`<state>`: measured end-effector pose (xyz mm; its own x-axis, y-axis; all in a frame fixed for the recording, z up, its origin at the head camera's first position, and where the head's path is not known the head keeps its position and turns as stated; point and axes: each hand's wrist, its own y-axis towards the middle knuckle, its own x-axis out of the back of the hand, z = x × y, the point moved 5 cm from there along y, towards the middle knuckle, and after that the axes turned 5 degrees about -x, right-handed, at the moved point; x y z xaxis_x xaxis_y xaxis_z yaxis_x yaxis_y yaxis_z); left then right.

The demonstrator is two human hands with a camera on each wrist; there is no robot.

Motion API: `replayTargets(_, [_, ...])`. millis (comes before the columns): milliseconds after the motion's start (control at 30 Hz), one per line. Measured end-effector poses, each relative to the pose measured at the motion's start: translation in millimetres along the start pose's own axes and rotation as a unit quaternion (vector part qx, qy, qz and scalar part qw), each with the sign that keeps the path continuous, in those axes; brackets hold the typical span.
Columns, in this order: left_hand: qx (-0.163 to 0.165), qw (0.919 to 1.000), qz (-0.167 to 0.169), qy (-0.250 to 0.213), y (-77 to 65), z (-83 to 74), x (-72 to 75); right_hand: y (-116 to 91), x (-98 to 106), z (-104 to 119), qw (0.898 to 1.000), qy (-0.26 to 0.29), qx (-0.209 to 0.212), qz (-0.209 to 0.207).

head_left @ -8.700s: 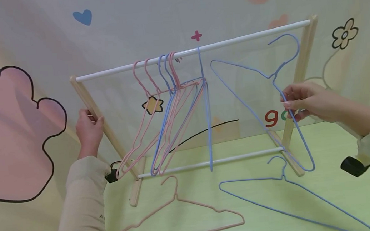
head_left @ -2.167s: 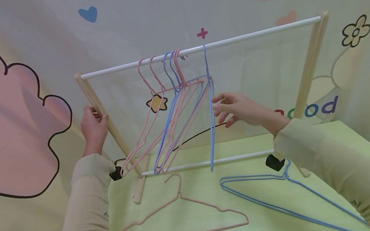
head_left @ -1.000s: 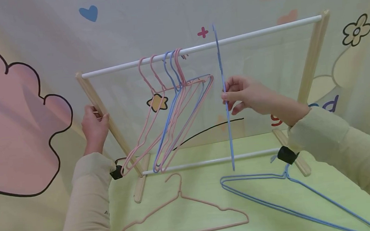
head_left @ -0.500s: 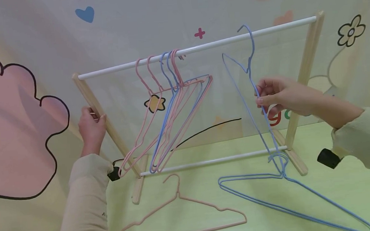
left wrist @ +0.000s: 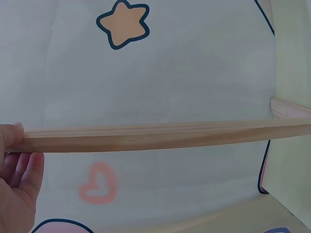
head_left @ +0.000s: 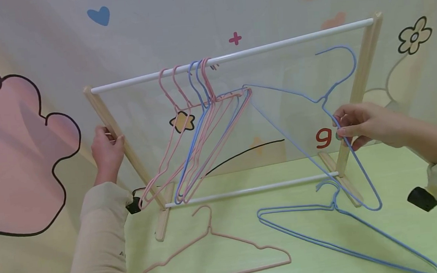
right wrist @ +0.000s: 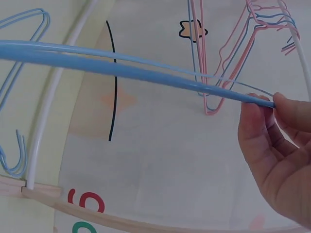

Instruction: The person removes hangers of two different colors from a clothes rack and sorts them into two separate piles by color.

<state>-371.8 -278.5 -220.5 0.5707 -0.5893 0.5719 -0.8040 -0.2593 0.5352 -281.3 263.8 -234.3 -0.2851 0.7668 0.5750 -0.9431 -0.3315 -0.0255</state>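
- Head view: the right hand (head_left: pixel 370 123) pinches a blue hanger (head_left: pixel 323 98) by one sloping side, its hook clear of the white rail (head_left: pixel 288 43) — just below it, near the right post (head_left: pixel 363 63).
- Head view: the left hand (head_left: pixel 108 154) grips the left post (head_left: pixel 139 172), while pink and blue hanging hangers (head_left: pixel 208 84) crowd the rail's left half, their shoulders slanting.
- Head view: on the green desk (head_left: pixel 419 230), a pink hanger (head_left: pixel 209 229) lies flat in front of the rack; to its right are two other blue hangers (head_left: pixel 334 205), one nearly over the other.
- Left wrist view: thumb above, fingers below, the left hand clasps the post's end against a backdrop (left wrist: pixel 170 77) printed with a star and a heart.
- Right wrist view: thumb and fingertips pinch the blue hanger's wire, which stretches across the frame — past the hanging hangers at upper right and towards the desk's blue pair at left, beyond the lower bar (right wrist: pixel 46 109).
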Motion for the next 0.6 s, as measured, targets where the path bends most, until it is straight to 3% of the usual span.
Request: replayTargets(600, [0.006,0.9999,0.006,0.006,-0.2,-0.6,0.4,-16.4,-5.1,-65.4,0.996,-0.054,-0.025,0.071])
